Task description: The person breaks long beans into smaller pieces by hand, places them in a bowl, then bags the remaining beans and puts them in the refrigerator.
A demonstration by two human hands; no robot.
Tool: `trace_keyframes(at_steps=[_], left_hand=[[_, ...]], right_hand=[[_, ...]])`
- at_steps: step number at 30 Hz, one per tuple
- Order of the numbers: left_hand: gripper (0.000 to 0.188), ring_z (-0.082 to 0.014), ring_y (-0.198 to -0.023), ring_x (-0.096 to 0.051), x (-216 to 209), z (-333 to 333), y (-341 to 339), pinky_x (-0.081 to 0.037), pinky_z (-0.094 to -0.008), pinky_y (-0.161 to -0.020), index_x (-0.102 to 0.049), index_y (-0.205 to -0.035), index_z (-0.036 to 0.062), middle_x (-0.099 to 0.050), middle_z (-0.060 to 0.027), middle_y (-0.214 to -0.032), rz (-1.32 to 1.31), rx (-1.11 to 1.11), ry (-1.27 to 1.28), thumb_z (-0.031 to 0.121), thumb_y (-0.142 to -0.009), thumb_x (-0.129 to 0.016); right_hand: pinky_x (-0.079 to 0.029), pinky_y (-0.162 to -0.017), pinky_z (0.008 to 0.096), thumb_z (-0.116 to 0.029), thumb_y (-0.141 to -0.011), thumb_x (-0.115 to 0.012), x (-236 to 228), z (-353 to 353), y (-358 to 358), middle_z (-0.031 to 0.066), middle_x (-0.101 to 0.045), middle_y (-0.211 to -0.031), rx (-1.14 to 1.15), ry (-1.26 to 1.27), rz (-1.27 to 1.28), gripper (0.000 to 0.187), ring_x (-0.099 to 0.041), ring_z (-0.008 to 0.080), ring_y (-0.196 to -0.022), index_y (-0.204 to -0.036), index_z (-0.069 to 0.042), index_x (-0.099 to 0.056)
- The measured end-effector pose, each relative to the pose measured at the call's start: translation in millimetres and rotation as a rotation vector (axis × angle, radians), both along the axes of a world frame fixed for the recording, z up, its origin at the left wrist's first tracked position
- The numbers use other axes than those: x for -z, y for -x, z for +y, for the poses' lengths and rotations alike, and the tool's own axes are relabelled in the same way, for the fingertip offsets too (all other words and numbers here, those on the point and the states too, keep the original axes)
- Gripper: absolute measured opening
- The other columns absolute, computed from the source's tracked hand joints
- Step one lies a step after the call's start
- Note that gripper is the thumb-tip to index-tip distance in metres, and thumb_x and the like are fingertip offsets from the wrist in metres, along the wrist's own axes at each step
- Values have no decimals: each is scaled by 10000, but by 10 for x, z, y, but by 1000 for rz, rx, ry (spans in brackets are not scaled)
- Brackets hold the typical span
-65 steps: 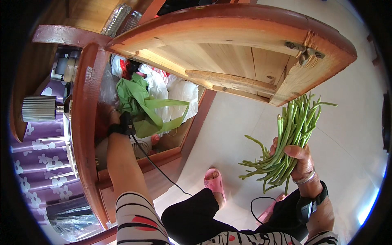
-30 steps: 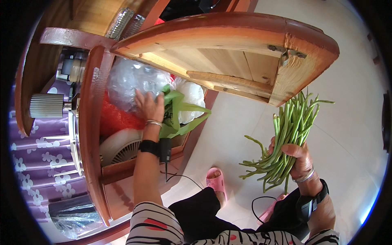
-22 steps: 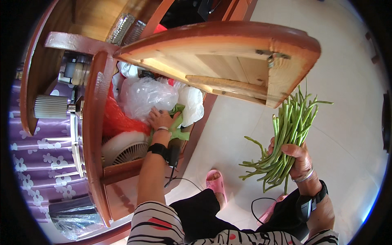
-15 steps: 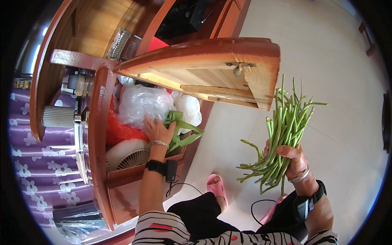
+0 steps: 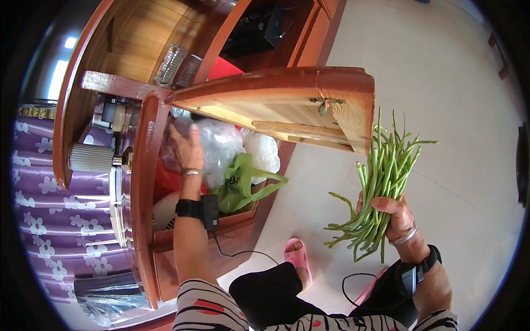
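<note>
My right hand [image 5: 398, 216] is wrapped round a bunch of long green beans [image 5: 386, 176], held out over the floor on the right. My left hand [image 5: 187, 148] reaches inside the open cabinet, fingers apart, against the clear plastic bags [image 5: 218, 144]. Part of its fingertips is lost among the bags. Just right of that wrist lies a green bag [image 5: 236, 185] with its handle loop hanging over the cabinet's edge. A white plastic bag [image 5: 260, 151] sits beyond it, and a red bag [image 5: 165, 181] is partly hidden behind my left forearm.
The wooden cabinet door [image 5: 287, 105] stands swung out between my hands. Below the bags, a white slotted object [image 5: 164, 212] shows in part. Glass dishes [image 5: 172, 65] lie on the shelf beyond. A purple flowered curtain [image 5: 41, 187] hangs left; pink slippers [image 5: 298, 256] are on my feet.
My left hand has moved left and deeper into the cabinet, from beside the green bag onto the clear bags. The green bag spreads wider. My right hand keeps hold of the beans.
</note>
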State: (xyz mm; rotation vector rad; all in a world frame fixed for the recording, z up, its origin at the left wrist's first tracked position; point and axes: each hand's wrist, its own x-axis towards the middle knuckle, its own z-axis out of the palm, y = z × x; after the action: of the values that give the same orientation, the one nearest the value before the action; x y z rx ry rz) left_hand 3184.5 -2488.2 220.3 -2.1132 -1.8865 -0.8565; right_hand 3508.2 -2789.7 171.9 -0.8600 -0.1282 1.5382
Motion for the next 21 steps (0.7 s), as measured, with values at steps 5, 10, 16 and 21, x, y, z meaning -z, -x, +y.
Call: trace_keyframes(at_steps=[5, 10, 16, 21], left_hand=[[893, -427, -868, -544, 533, -167, 52, -410, -440, -805, -214, -1348, 33, -580, -278, -940, 306, -99, 436, 622, -738, -491], [792, -410, -855, -566, 1185, -211, 581, -432, -454, -773, -449, -1186, 2, -595, -270, -907, 468, -101, 692, 662, -750, -413], [681, -400, -861, -563, 963, -379, 398, -422, -453, -786, -547, -1089, 20, -591, -265, -912, 362, -83, 628, 611, -766, -447], [429, -321, -784, -528, 540, -484, 81, -395, -392, -809, -605, -1016, 72, -570, -137, -836, 626, 170, -212, 392, -732, -579]], right_hand=[[-504, -650, 366, -102, -614, -604, 14, -17, -6, 130, -578, -799, 36, 22, -3, 389, -584, 247, -714, -975, 12, -515], [-505, -644, 364, -111, -610, -608, 33, -22, -12, 132, -574, -798, 16, 18, 6, 406, -582, 244, -708, -985, 6, -507], [-512, -629, 366, -116, -607, -601, 1, 9, 30, 140, -574, -783, 27, 50, -31, 406, -581, 240, -691, -981, 10, -505], [-513, -626, 363, -117, -607, -598, 24, 28, 57, 139, -571, -773, 53, 67, -58, 404, -580, 240, -681, -979, 10, -503]])
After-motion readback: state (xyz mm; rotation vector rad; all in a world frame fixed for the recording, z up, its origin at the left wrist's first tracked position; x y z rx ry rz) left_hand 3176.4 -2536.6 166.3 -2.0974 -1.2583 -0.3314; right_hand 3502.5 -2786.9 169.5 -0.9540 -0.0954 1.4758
